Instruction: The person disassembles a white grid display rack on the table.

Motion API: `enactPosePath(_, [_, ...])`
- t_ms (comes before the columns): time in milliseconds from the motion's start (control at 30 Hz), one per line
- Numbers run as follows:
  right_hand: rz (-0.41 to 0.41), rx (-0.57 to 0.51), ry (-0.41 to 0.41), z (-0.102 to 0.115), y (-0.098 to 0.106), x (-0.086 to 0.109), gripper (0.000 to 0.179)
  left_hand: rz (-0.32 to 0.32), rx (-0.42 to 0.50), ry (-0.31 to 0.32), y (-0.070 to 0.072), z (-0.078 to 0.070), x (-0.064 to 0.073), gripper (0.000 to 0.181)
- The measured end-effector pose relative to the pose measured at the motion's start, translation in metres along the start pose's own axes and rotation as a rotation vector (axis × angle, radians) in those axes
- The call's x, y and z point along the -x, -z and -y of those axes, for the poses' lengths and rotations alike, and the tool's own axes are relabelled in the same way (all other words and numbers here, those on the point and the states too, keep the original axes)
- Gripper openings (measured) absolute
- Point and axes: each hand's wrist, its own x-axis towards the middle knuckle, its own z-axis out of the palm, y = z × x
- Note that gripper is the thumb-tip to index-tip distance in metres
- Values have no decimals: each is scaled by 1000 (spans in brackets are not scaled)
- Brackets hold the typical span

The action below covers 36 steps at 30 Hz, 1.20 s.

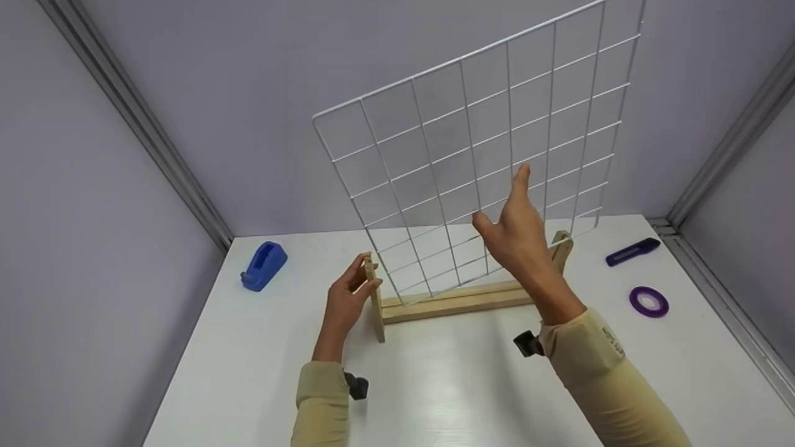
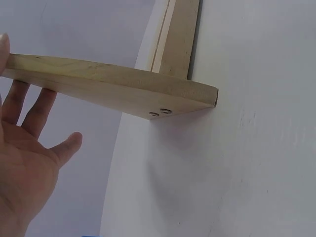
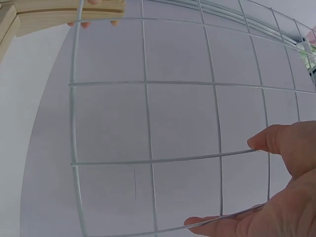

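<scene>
Wire grid (image 1: pixel 472 147) in gripping right hand (image 1: pixel 517 233), flat wooden upright (image 1: pixel 376 311) in pinching left hand (image 1: pixel 346 299)

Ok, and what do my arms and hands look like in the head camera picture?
Your left hand and right hand are bare, without gloves. The left sleeve and right sleeve are beige-khaki, with a wide cuff at the wrist. Dark lettering, too small to read, marks the right cuff. A small black block juts out by each wrist.
</scene>
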Motion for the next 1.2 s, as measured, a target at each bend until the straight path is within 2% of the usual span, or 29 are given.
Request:
enactPosePath(300, [8,-12,7,-12,7,7,100,-78,-14,-31,-2,0,13,65])
enactPosePath(433, [3,-20,15,-21,9,9,99,-105,-5,-18,-3,-1,17,64])
enactPosePath(700, [18,-30,-13,-36,9,13,100,-134,-11,-15,-2,-2,22,65])
enactPosePath(933, [24,20,-6,-45,12,17,96,-172,-24,-23,-2,-4,28,67])
enactPosePath(1200, [86,22,-32,-58,19,22,98,-193,10,-2,-7,-5,38,64])
